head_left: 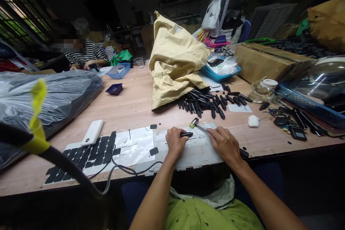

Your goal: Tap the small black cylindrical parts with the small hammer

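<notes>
My left hand [175, 139] is closed around a short black pen-like tube [187, 134], whose tip points right above a translucent sheet [194, 156] on the table. In my right hand [225, 145] is a small hammer [202, 127], gripped along its shaft. The hammer's yellowish head lies up and left of the fingers, just beyond the black tube, and its dark handle end shows behind the palm. Past both hands, a pile of similar black tubes [198, 102] spills from a crumpled tan paper bag [175, 57].
A white power bank [93, 132] and a sheet of black stickers [102, 151] lie to the left, with cables hanging over the front edge. Keys [281, 118] and a blue basket [309, 106] are at right. A person in a striped top [87, 53] sits at the far left.
</notes>
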`<state>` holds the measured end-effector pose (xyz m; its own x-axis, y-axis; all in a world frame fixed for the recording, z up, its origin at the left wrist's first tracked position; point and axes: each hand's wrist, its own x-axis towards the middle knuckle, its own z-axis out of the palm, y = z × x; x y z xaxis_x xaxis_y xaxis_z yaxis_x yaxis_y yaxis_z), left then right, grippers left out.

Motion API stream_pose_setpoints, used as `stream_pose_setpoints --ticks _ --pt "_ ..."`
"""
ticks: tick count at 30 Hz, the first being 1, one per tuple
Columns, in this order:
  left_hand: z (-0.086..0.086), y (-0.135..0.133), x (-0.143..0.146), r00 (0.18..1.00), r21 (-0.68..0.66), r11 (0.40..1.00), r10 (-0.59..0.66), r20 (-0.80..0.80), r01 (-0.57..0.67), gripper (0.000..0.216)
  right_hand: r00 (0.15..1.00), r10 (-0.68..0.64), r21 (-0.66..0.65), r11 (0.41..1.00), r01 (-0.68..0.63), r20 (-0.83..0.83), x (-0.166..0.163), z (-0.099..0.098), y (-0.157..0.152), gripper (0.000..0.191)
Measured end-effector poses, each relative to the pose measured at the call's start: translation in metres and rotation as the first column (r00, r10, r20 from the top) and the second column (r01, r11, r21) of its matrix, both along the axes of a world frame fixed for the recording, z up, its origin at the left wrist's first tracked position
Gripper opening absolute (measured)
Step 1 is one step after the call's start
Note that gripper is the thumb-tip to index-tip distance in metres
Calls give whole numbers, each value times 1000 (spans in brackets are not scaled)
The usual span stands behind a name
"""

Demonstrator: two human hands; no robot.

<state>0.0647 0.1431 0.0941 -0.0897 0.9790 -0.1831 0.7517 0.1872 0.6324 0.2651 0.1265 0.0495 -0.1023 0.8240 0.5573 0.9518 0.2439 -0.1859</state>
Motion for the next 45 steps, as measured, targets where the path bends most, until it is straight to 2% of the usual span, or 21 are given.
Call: stream_pose_setpoints --ticks 4,9,12,15,17,20,23,30,39,42,45 --pt "-3 0 0 1000 22 1000 -5 21 4 19 999 5 34 999 -6 32 -1 -8 7 28" --pt "-4 -10 -2 998 25 999 -21 58 20 19 1000 6 6 1000 -6 19 -2 -11 5 27" --pt "-7 -32 -10 975 37 984 -180 134 176 19 1000 -1 8 1000 1 29 -4 -10 3 27" --pt "-13 -62 -20 894 22 912 -407 187 410 23 998 -19 19 1000 18 56 -6 -8 2 28" --pt "-18 -79 -25 846 -8 856 -509 156 517 26 998 -25 28 999 23 64 -7 -8 1 29" --pt "-25 -92 -26 803 -14 804 -592 66 594 31 997 -28 34 999 25 70 -7 -8 0 29" --pt "-26 -94 -24 791 -6 791 -612 11 612 33 997 -23 30 999 21 71 -7 -8 0 28" --pt "-21 -93 -22 790 -19 790 -612 6 612 39 998 -10 45 999 7 65 -7 -9 0 28" --pt "-24 -94 -24 794 4 794 -607 13 607 33 998 -22 32 999 20 58 -7 -10 -1 28" --pt "-21 -94 -25 811 17 814 -580 74 581 31 996 -22 50 999 17 83 -8 -8 -1 28" --pt "-18 -94 -25 849 87 877 -479 222 472 35 996 -14 52 999 10 84 -7 -7 -1 29"
